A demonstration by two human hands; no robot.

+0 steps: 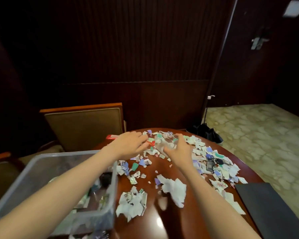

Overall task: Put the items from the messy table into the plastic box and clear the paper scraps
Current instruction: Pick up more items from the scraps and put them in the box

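Torn paper scraps [173,187] in white, green and purple lie scattered over the round brown table [164,219]. My left hand [129,145] and my right hand [178,149] reach to the far side, fingers spread and curled over a heap of scraps [160,141] between them. A small red piece [151,143] lies at my left fingertips. The clear plastic box [47,163] stands at the table's left, under my left forearm, with several items inside. A bunch of keys with a dark fob [212,163] rests among scraps on the right.
A dark flat slab [273,206] lies at the table's near right edge. A red and white packet [111,136] sits at the far left rim. Padded wooden chairs [85,125] stand behind and left. A dark object [207,132] lies on the patterned floor to the right.
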